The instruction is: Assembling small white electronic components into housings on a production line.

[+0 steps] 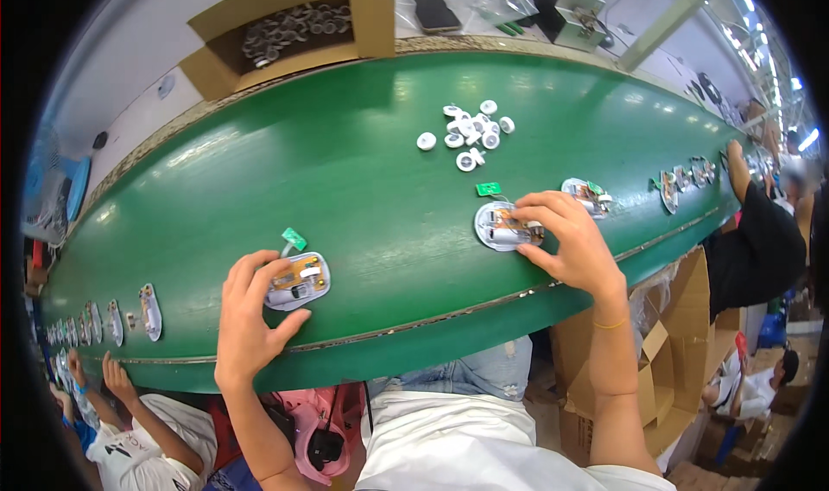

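On the green belt (389,223) lie open oval white device housings, each with an orange-brown circuit board inside and a small green board on wires. My left hand (250,310) curves around the left edge of one housing (302,294). Its thumb is spread apart below that edge, and the green board (294,238) sticks out above. Over to the right, my right hand (572,242) grips the right side of a second housing (494,236) between fingers and thumb. This housing's green board (488,189) lies just beyond it. A third housing (579,195) sits partly behind my right hand.
White round wheel-like parts (471,130) lie heaped mid-belt. More housings rest at far left (150,312) and right (669,193). Beyond the belt stand a carton (374,26) of small parts and a metal device (566,12). Co-workers' hands (119,379) reach in at both ends.
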Demonstrator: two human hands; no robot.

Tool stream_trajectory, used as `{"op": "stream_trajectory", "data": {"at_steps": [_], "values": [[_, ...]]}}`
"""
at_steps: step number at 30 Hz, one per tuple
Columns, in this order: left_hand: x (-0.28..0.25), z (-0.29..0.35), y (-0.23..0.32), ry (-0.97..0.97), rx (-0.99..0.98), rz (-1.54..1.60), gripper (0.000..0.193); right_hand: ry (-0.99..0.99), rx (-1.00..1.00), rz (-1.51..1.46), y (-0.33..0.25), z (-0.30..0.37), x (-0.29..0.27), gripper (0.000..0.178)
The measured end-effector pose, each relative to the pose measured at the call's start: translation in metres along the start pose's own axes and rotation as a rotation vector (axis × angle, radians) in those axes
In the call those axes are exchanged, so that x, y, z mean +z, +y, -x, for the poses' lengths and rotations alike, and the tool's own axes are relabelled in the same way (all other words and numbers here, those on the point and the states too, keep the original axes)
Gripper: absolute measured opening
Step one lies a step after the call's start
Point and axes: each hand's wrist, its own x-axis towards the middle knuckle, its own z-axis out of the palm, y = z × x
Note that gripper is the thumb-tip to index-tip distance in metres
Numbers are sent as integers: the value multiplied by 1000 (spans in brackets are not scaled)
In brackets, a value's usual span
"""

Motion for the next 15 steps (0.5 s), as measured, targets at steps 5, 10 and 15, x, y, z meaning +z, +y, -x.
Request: {"op": "stream_trajectory", "data": {"at_steps": [5,10,15], "values": [[-19,32,-32,250,-91,95,42,-1,-63,-21,-29,-38,-12,39],[-25,45,-104,603,-205,-220,32,-30,-87,35,-26,-102,10,37],[-49,90,-171,868,-441,-495,34,-39,-210,323,-11,-141,49,32]]}}
